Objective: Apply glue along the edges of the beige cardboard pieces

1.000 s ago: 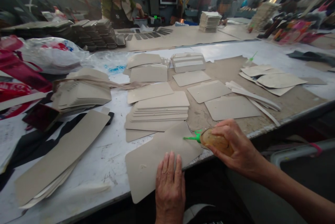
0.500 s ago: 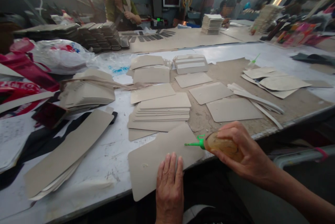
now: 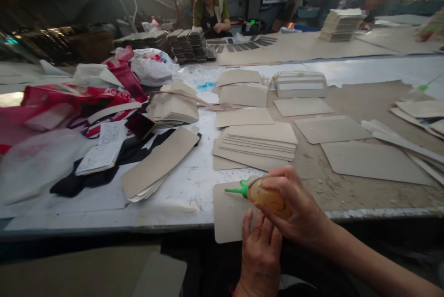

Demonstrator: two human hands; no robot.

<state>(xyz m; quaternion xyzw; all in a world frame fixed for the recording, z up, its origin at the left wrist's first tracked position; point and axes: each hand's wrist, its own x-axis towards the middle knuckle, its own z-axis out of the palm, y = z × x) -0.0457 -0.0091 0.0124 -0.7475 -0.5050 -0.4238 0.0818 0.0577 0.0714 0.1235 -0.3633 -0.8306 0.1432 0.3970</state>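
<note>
At the near edge of the desk point(image 3: 194, 181), a pale card panel point(image 3: 229, 213) lies flat, its near side hanging just past the edge. Your left hand point(image 3: 262, 250) rests open on it, fingers flat, its grip holding nothing. Your right hand point(image 3: 294, 213) has its grip closed round an amber squeeze bottle point(image 3: 267, 197) just above the panel. The bottle lies almost level. Its long axis runs roughly along the desk's near edge. Its green nozzle point(image 3: 236, 190) points to your left, tip over the panel's far left part. To do this well, in my judgement, press the panel firmly so it cannot slide. Tip the nozzle down close to the surface, squeeze lightly, and stay inside the panel's border.
</note>
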